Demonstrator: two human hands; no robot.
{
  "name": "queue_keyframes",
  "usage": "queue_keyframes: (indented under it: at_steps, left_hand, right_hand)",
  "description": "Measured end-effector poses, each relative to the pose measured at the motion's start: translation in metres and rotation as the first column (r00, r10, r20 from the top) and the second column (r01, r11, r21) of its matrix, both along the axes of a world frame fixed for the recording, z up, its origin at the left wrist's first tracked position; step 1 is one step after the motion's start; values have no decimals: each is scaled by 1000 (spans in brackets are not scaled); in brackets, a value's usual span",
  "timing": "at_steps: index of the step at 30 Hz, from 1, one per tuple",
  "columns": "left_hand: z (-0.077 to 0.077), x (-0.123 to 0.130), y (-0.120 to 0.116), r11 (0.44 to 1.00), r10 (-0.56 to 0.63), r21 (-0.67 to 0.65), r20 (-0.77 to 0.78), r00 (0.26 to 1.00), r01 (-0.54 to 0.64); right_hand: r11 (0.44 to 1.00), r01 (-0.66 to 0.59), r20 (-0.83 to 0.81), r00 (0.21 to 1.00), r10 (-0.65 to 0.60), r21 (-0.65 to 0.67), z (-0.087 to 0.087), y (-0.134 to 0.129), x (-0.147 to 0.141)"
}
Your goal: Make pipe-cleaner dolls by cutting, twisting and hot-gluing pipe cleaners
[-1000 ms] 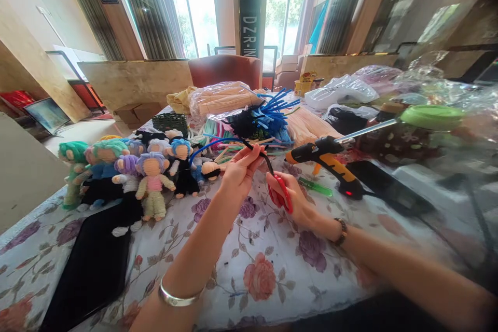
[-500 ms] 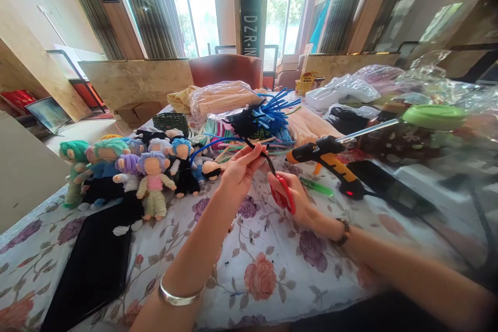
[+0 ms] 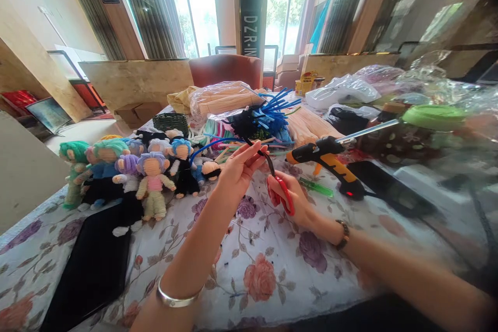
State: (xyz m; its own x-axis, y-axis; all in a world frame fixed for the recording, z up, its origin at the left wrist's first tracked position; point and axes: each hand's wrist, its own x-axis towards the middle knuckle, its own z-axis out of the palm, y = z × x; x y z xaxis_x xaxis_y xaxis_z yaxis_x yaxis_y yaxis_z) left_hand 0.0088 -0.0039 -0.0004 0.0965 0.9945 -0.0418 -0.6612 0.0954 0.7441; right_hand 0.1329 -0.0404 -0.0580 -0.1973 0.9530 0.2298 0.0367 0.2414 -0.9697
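My left hand (image 3: 239,168) is closed in a pinch on a thin black pipe cleaner (image 3: 249,141), whose far end runs toward the pile behind it. In my right hand (image 3: 299,205) is a pair of scissors with red handles (image 3: 288,200). Their dark blades (image 3: 270,164) point up and left, with the tips right at my left fingertips. Whether the blades touch the black stem I cannot tell. Beyond my hands lies a bundle of black and blue pipe cleaners (image 3: 274,109).
Several small dolls (image 3: 153,181) stand at left, behind a black tablet-like slab (image 3: 91,264). A glue gun (image 3: 322,154) with a glowing red light and a green-handled tool (image 3: 317,187) lie at right. Plastic bags (image 3: 346,88) crowd the back right. Dark scraps dot the flowered tablecloth (image 3: 249,238).
The scissors and my right hand have shifted very slightly, with the handles a little further left. My left fingers have straightened a bit around the pipe cleaner. Everything else looks unchanged.
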Motion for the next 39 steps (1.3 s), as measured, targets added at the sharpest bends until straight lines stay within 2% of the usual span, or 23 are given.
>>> queue_keyframes:
  at_steps: [10, 14, 19, 22, 28, 32, 39]
  left_hand:
    - [-3, 1, 2, 1000, -5, -2, -24, 1000, 5]
    - [-3, 1, 2, 1000, -5, 10, -28, 1000, 6]
    - [-2, 0, 2, 1000, 4, -25, -7, 1000, -4]
    - [0, -1, 1, 999, 19, -30, 21, 1000, -18]
    - [2, -1, 0, 999, 32, -8, 45, 998, -32]
    - [3, -1, 0, 999, 42, -9, 27, 999, -42]
    - [-1, -4, 1, 999, -8, 40, -54, 999, 10]
  right_hand:
    - [999, 25, -3, 1000, -25, -46, 1, -2, 1]
    - [999, 20, 0, 1000, -20, -26, 1, -1, 0]
    - [998, 39, -32, 999, -40, -49, -2, 0, 2]
    - [998, 55, -14, 998, -55, 17, -6, 1, 4]
    - [996, 19, 166, 986, -35, 92, -8, 3, 5]
    - [993, 63, 171, 982, -79, 100, -8, 5, 5]
    - [993, 65, 156, 985, -79, 97, -8, 5, 5]
